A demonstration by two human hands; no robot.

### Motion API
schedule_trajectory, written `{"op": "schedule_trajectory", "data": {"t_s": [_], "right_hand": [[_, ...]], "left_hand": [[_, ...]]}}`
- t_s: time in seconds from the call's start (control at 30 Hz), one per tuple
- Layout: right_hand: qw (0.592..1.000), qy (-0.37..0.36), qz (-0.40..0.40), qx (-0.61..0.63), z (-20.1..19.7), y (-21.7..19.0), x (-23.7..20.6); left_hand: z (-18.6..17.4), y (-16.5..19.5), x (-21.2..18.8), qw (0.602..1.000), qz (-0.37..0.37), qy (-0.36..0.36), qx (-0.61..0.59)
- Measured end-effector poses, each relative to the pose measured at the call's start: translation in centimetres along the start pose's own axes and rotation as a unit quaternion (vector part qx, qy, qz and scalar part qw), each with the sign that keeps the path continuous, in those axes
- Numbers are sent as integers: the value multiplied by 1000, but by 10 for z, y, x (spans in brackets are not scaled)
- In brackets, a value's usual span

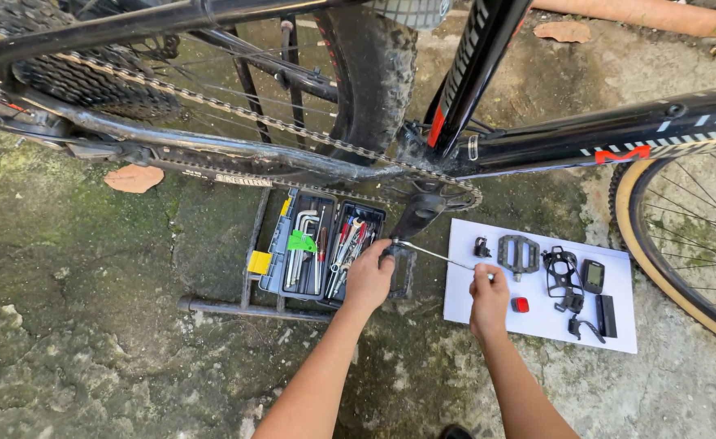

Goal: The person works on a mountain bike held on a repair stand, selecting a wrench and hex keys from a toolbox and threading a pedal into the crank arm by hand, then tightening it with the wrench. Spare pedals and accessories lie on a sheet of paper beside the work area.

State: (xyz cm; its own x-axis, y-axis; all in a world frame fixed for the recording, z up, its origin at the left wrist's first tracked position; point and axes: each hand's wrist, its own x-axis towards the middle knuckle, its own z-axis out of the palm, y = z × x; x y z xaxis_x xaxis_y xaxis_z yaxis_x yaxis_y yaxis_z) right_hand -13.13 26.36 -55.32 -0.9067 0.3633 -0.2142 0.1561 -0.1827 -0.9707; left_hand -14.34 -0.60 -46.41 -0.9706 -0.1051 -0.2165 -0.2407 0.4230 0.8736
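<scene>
- Holding the pedal (401,272) on the crank arm (417,213) with the left hand (368,278), fingers curled round it. Right hand (488,299) is closed in a fist on the far end of a slim metal wrench (435,254), whose head sits at the pedal axle.
- Risk: the wrench head looks shallow on the flats, so a hard pull could slip it off, round the flats and throw knuckles into the chainring (447,195).
- Risk: the bike is propped on a stand (248,305) on uneven mossy concrete, so side load may rock it.
- Count: one pedal mounted, one loose pedal (518,254) on the white sheet (537,325).
- Also there: one bottle cage (561,272), one small computer unit (593,276), one red light (520,305).
- One open toolbox (321,244) beside the left hand.
</scene>
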Motion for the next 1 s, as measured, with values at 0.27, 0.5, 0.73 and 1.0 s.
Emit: {"op": "schedule_trajectory", "data": {"t_s": [0.27, 0.5, 0.73, 1.0], "right_hand": [[815, -126, -207, -526, 16, 17, -16], [720, -250, -60, -644, 41, 17, -4], [760, -229, -225, -565, -4, -99, -8], [599, -276, -299, -690, 78, -265, -51]], "left_hand": [[-1, 2, 0, 1000, -3, -7, 0], [-8, 3, 1, 1000, -11, -26, 2], [-19, 19, -2, 980, 127, 131, 75], [-35, 82, -23, 937, 343, -2, 67]]}}
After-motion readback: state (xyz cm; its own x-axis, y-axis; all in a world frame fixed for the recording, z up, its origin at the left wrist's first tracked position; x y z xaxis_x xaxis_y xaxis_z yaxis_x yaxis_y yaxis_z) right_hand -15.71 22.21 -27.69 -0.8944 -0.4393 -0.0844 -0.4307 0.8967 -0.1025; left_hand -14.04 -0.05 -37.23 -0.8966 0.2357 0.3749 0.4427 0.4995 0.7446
